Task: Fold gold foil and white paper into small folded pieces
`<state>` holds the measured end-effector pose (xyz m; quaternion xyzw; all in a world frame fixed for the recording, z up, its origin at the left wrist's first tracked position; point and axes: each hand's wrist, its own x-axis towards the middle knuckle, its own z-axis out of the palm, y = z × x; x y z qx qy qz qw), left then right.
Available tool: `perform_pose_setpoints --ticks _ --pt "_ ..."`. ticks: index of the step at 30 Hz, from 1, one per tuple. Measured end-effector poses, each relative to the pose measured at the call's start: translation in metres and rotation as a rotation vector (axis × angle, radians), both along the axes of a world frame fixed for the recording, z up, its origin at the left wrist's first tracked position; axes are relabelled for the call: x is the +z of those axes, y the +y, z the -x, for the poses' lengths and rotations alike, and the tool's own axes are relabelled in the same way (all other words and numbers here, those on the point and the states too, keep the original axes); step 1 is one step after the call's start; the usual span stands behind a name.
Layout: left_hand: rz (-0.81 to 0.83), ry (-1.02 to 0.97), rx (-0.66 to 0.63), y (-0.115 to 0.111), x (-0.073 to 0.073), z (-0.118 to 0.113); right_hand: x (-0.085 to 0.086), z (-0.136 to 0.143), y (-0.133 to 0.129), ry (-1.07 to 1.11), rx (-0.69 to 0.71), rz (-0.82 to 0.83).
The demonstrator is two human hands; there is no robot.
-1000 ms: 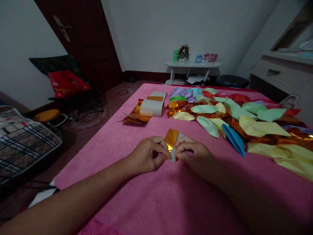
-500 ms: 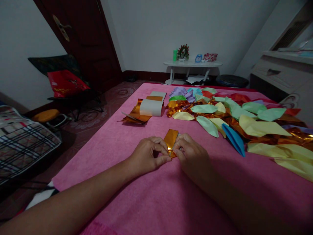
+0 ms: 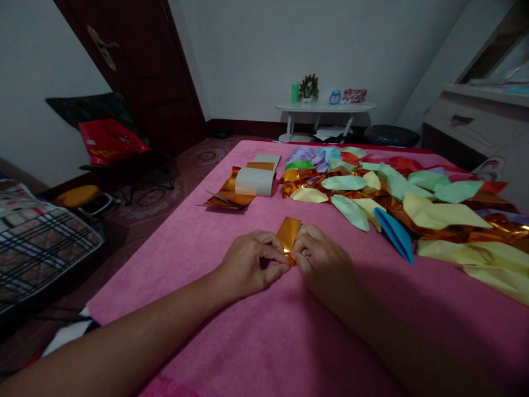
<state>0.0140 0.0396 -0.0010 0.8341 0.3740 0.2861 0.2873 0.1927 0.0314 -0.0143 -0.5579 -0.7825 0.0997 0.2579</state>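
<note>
A narrow piece of gold foil paper [image 3: 289,232] lies on the pink cloth [image 3: 198,242] between my hands, its near end pinched. My left hand [image 3: 254,259] grips the lower left edge between thumb and fingers. On the other side, my right hand [image 3: 322,264] pinches the lower right edge, its fingertips close to those of the left. Some pale paper shows beside the foil at the right fingers. The part under my fingertips is hidden.
Gold and white sheets [image 3: 254,182] lie curled beyond my left hand. Folded green, yellow and purple papers [image 3: 425,204] spread over the right side, with a blue folded paper [image 3: 394,234] nearest my right hand. A white table [image 3: 326,108] stands behind.
My right fingertips have shifted slightly inward and left over the near end of the gold foil, covering more of it. My left hand has barely moved.
</note>
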Motion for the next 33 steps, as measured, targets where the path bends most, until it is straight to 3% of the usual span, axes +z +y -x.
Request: perform_pose_setpoints --ticks 13,19,26,33 --pt "-0.070 0.062 0.148 -0.002 -0.004 -0.008 -0.002 0.004 -0.005 -0.101 -0.031 -0.098" --pt "-0.061 0.054 0.135 -0.003 -0.008 -0.008 -0.001 -0.001 0.001 -0.104 -0.047 -0.055" --pt "-0.053 0.027 0.143 -0.003 -0.009 -0.008 0.001 -0.013 0.008 0.192 -0.030 0.057" --pt "0.029 -0.012 0.145 -0.002 -0.007 -0.007 0.004 -0.012 0.010 0.114 -0.048 0.138"
